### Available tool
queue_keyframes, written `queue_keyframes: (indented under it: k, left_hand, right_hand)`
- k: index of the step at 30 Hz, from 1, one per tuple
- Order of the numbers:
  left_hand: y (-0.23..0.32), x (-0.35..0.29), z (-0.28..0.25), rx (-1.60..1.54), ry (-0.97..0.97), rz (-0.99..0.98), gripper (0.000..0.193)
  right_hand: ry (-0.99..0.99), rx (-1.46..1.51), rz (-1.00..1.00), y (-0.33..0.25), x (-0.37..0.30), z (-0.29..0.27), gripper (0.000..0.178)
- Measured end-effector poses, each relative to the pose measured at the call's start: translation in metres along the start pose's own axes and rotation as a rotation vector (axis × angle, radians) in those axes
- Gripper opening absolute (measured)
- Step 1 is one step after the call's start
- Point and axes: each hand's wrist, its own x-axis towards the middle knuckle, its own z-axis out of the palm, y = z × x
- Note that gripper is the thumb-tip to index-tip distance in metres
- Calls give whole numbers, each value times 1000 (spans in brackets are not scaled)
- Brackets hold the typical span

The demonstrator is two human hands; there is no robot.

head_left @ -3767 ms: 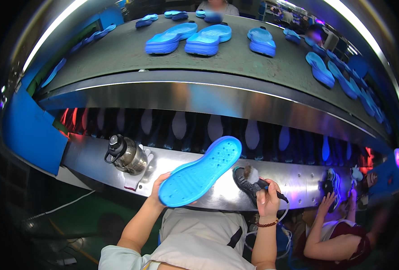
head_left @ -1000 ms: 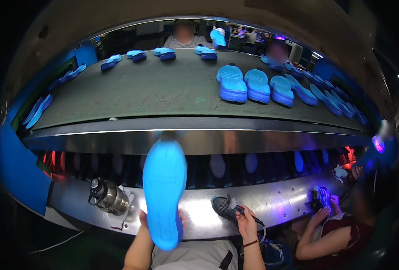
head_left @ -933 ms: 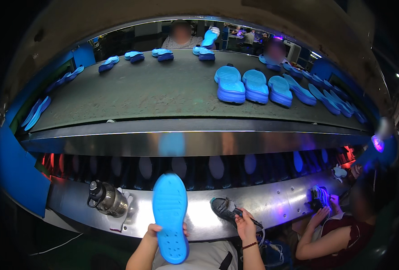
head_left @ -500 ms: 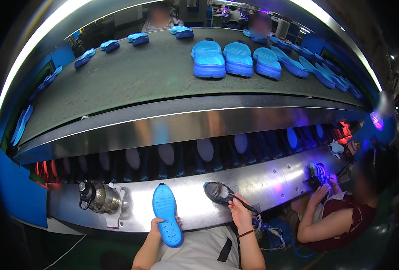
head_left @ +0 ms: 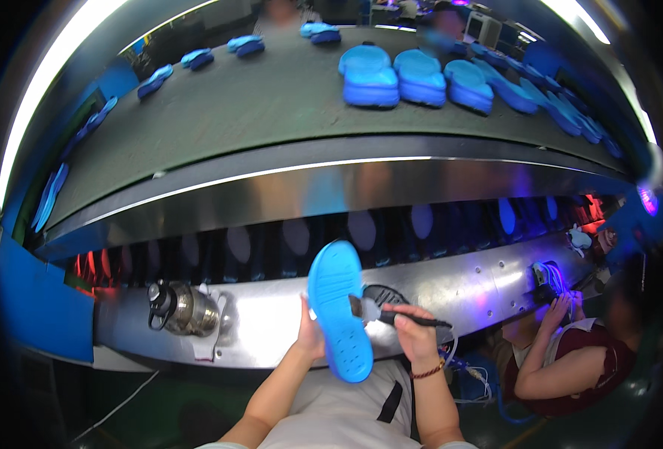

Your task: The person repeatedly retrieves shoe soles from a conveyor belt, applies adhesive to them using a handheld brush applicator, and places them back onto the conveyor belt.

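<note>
panel (head_left: 40, 299), blue, stands at far left. from there a dull green belt (head_left: 227, 112) runs across the upper part of the view, carrying blue soles spaced apart on its left side. on the metal ledge (head_left: 260, 303) below, a clear bottle (head_left: 194, 312) with a black lid stands at left, a white cloth item (head_left: 206, 347) just beside it.

left hand (head_left: 311, 334) is closed on the left edge of a blue sole (head_left: 335, 288); the fingers behind it are hidden. the sole is near the middle of the view, lifted in front of the ledge, tilted, its holed end low and its inner face toward the camera. brush (head_left: 414, 319) comes next: its bristles overlap the right edge of the sole at mid-length; firm contact cannot be confirmed. behind the brush lies a dark patterned item (head_left: 385, 292), partly covered. right hand (head_left: 417, 338) pinches the black handle between thumb and fingers, a beaded bracelet (head_left: 428, 370) at the wrist.

above and to the right, three soles (head_left: 421, 78) sit side by side on the belt, more crowded beyond. at far right, a co-worker's hands (head_left: 558, 312) are at a strapped item (head_left: 547, 278) under violet light; their grip cannot be determined.
</note>
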Motion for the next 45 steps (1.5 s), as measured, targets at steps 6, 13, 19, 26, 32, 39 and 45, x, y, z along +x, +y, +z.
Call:
queue_keyframes:
  k: [6, 13, 19, 26, 32, 39, 45]
  left_hand:
    - [-13, 8, 33, -151, -188, -62, 103]
    - [-13, -1, 41, -65, -236, -3, 98]
    - [-20, 19, 31, 33, 107, 154, 91]
    - [35, -1, 5, 131, 58, 218, 90]
    - [23, -19, 31, -3, -10, 70, 98]
    - [12, -19, 58, 19, 8, 7, 92]
    - [9, -22, 27, 64, -333, -5, 91]
  right_hand:
    - [29, -25, 30, -10, 21, 16, 21]
    - [106, -84, -49, -11, 48, 22, 20]
    - [52, -1004, -434, 5, 48, 65, 13]
    - [-380, -1150, -313, 8, -16, 62, 15]
    - [-231, -739, -163, -34, 11, 67, 17]
    - [-474, -904, -416, -25, 19, 79, 16]
    - [-93, -645, -133, -37, 25, 81, 17]
